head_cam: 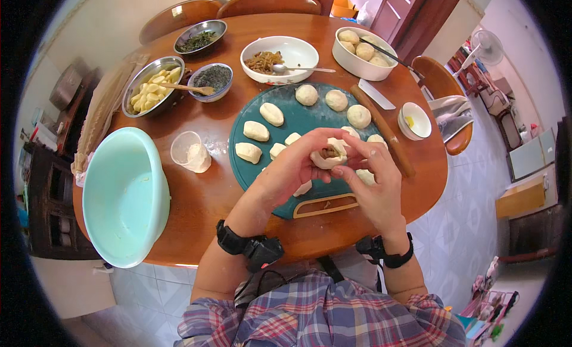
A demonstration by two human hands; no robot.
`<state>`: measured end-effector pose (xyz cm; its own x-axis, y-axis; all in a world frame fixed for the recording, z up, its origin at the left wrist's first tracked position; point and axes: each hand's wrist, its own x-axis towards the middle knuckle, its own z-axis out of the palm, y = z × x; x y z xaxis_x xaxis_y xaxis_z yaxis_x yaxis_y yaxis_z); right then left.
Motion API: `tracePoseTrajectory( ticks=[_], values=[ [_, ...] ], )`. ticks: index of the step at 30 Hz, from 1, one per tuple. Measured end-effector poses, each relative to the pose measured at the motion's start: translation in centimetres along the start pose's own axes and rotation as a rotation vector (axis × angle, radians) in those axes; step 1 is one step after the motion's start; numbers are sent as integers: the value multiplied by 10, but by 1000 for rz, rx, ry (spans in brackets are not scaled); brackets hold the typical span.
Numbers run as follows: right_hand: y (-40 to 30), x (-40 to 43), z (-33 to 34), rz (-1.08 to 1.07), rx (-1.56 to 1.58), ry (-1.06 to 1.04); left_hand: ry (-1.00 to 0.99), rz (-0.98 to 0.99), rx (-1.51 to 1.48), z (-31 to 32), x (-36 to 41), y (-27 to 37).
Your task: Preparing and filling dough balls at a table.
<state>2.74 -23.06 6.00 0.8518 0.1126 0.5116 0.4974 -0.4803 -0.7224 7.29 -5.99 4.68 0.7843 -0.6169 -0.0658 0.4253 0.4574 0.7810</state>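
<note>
Both hands meet over a green round board on the wooden table. Cupped in my left hand is a dough wrapper with brown filling showing through its gathered, open top. The fingers of my right hand pinch its rim from the right. Around them on the board lie several cut dough pieces and, farther back, several round filled buns. A wooden rolling pin rests along the board's right edge, beside a white-bladed scraper or knife.
A large mint plastic basin stands at the left, near a tipped cup of flour. Behind are metal bowls, a bowl of dark seasoning, a white filling bowl with a spoon, and a dish of buns. Small bowls sit right.
</note>
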Motion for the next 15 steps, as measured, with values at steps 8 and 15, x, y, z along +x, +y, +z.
tracePoseTrajectory(
  ticks=[8,15],
  values=[
    [9,-3,-1,89,100,105,-51,-8,231,9,-3,3],
    [11,-6,-2,78,69,121,-121,-9,7,1,-2,-2]
  ],
)
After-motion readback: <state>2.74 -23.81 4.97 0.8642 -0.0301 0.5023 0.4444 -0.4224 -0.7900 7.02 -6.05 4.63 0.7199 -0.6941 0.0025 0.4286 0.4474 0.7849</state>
